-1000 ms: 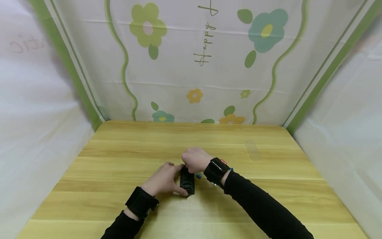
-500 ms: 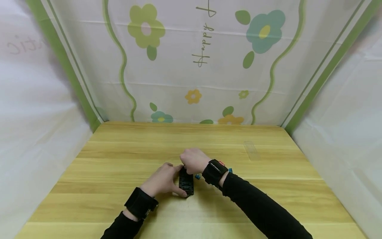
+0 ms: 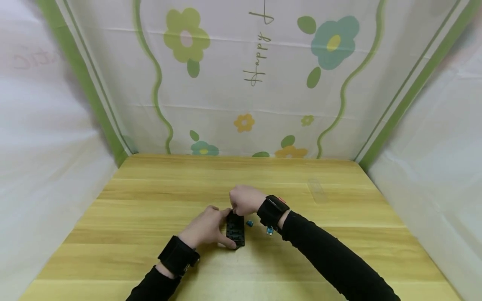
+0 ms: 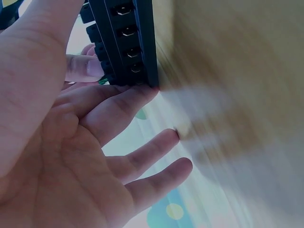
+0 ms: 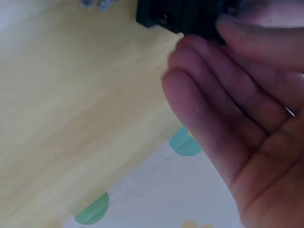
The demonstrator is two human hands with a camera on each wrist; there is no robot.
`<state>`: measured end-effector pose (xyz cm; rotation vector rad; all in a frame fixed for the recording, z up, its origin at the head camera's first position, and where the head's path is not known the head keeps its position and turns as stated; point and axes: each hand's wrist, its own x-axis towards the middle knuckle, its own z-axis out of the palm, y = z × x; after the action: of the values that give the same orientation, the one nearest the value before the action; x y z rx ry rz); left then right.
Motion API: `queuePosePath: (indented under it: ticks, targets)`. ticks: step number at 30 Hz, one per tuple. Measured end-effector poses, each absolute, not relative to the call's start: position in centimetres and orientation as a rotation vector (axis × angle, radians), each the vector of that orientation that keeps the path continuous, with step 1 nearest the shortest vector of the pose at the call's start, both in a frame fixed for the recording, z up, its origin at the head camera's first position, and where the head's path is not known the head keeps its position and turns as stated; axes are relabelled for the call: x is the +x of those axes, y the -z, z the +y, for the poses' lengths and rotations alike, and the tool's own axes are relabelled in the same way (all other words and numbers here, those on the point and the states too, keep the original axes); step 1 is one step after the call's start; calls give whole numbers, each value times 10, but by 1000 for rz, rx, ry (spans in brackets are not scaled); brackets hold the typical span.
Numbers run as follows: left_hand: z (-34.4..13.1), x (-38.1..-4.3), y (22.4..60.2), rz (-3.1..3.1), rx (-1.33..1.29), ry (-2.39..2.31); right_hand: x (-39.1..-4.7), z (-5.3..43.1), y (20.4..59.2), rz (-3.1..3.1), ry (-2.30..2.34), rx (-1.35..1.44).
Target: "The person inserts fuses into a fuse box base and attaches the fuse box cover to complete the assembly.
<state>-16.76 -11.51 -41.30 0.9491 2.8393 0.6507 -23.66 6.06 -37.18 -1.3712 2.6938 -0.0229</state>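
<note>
A long black terminal block [image 3: 235, 232], with recessed metal fittings along its side, stands between the hands in the head view. My left hand [image 3: 205, 225] grips it from the left, thumb at the near end and index finger at the far end. In the left wrist view, the other fingers of that hand [image 4: 90, 142] spread beside the block [image 4: 128, 42]. My right hand [image 3: 246, 200] bends over the far end. Its thumb and curled fingers [image 5: 209, 85] meet the block [image 5: 166, 14] in the right wrist view; anything small between the fingertips is hidden.
Small blue pieces lie right of the block: one blue piece [image 3: 249, 223] close by, another blue piece [image 3: 269, 230] beside the right wrist. A clear flat strip [image 3: 316, 191] lies farther back on the wooden table [image 3: 169, 179]. Flower-printed cloth [image 3: 211, 92] hangs behind.
My right hand and wrist have shifted slightly at the block's far end, bringing the blue piece by the wrist into fuller view. My left hand keeps its grip on the terminal block.
</note>
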Motion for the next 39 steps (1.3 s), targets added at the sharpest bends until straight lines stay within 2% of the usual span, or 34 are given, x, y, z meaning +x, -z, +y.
queuePosePath:
  ticks: [7, 18, 39]
  targets:
    - [-111, -169, 412, 2839, 951, -634, -239, 64, 360, 2586, 43, -1303]
    - [-111, -167, 407, 2835, 945, -632, -231, 58, 366, 2739, -200, -1341]
    - [-109, -167, 413, 2834, 940, -625, -225, 60, 363, 2780, -66, -1270]
